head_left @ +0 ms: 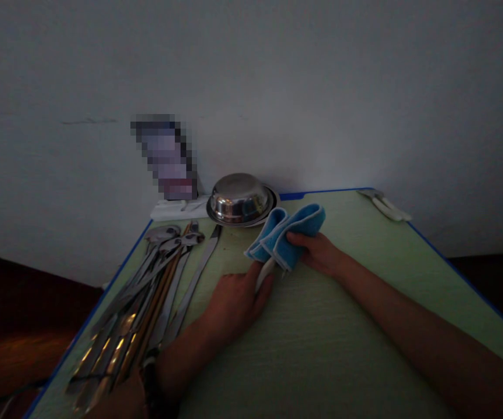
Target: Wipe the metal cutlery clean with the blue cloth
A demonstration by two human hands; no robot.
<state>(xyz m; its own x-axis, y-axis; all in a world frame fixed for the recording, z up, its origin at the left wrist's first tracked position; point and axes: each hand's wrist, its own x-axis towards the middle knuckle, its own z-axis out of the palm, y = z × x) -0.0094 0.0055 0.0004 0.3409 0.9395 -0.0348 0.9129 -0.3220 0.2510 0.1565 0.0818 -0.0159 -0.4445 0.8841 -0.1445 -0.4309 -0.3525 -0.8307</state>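
My left hand (236,299) is closed around the white handle (266,273) of a utensil, whose far end is covered by the cloth. A blue cloth (289,235) with pale edging is folded over that end. Gripping the cloth from the right is my right hand (321,251), its thumb on top. Both hands are above the middle of the table. To the left of my left hand lies a pile of metal cutlery (144,302), including spoons, with chopsticks (166,291) among it.
Upside-down metal bowls (240,198) stand at the back by the wall. Left of them, a blurred-out upright screen (168,160) leans above a white packet (177,208). White-handled utensils (386,206) lie in the back right corner. The green table (364,349) has blue edges.
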